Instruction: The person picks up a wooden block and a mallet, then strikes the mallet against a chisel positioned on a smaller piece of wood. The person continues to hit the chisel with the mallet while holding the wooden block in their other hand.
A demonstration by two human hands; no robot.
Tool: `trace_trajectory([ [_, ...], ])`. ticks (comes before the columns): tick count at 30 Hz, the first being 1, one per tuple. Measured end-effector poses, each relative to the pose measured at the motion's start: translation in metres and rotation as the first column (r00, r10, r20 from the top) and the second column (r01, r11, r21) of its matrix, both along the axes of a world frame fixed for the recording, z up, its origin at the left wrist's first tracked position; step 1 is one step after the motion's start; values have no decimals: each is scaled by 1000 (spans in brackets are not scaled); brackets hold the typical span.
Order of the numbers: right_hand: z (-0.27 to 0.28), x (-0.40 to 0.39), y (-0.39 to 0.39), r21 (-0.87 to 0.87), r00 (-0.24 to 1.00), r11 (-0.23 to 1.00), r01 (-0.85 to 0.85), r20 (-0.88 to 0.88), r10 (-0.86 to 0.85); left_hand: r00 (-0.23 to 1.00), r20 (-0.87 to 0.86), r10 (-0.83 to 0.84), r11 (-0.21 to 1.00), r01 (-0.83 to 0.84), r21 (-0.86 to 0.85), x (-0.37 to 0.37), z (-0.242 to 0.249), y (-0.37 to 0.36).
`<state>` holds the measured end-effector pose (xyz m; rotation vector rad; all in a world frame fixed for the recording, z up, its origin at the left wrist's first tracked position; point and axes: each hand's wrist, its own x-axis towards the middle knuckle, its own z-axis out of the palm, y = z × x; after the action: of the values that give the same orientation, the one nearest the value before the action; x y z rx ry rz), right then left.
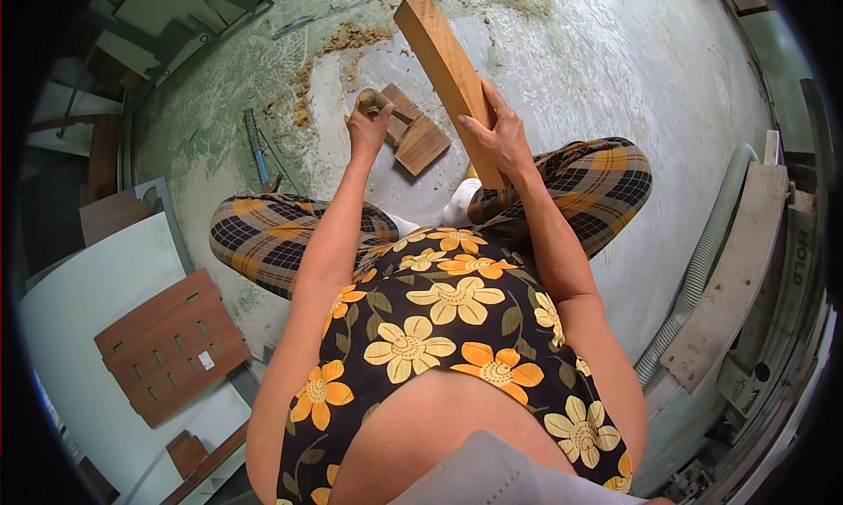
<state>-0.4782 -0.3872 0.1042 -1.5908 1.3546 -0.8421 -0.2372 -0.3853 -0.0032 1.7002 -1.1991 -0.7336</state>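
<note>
My right hand (499,132) is wrapped round the lower part of a long squared wooden beam (439,55), which leans up and to the left from near my right leg. My left hand (370,123) grips a rounded brownish piece (372,101), perhaps a roll or a handle; its lower part is hidden by the fingers. Just right of that hand, a wooden block with a slot (422,146) lies on the floor in front of my feet. The beam and the block are apart.
A blue-handled tool (258,147) and a thin strip lie on the floor (597,83) at left. Wood shavings (354,37) are scattered ahead. A slotted brown board (173,348) rests on a white panel at lower left. A ribbed hose (702,257) and planks (733,277) stand at right.
</note>
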Motion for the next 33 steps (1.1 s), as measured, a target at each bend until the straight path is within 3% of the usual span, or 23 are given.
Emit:
trace_trajectory([
  [9,5,1,4,20,999,1000,-2,-34,3,993,-117,-3,994,-10,-107,3,-27,-4],
  [12,7,2,5,15,1000,1000,6,-20,-5,999,-25,-43,999,42,-31,3,-17,-1],
  [21,6,2,7,-1,1000,1000,10,-16,-10,1000,3,-3,1000,3,17,1,-19,-2],
  [33,8,2,10,63,998,998,-7,-66,11,1000,20,11,999,-10,-40,-5,-6,-8],
])
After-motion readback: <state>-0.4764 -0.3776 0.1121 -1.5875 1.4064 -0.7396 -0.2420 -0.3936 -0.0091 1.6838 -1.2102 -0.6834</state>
